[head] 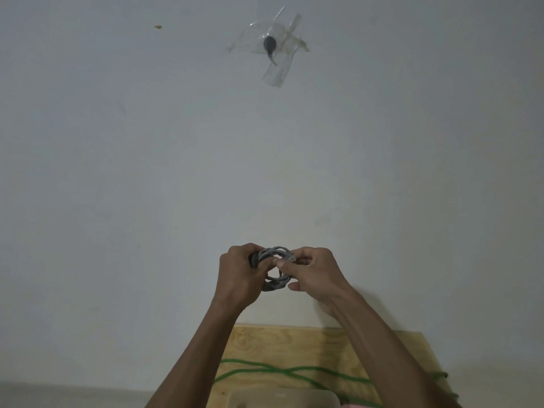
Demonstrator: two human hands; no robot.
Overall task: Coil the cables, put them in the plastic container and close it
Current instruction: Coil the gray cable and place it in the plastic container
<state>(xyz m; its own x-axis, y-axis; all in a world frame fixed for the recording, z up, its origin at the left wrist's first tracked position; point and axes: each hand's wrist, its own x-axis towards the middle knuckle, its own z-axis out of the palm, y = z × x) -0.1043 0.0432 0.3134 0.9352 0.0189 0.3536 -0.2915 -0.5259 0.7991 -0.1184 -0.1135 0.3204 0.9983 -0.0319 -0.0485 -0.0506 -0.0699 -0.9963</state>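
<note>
Hands, two: left hand [240,273] grips one grey coiled cable [275,269], right hand [313,275] fingers pinch its plug end.

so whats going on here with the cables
A person is coiling a grey cable, held up in front of a pale wall. The left hand grips one side of the coil, and the right hand pinches the cable's end by its clear plug. Below, a green cable lies loose, not yet coiled, on a wooden board. Something pale at the bottom edge may be the container, but it is mostly cut off.
</note>
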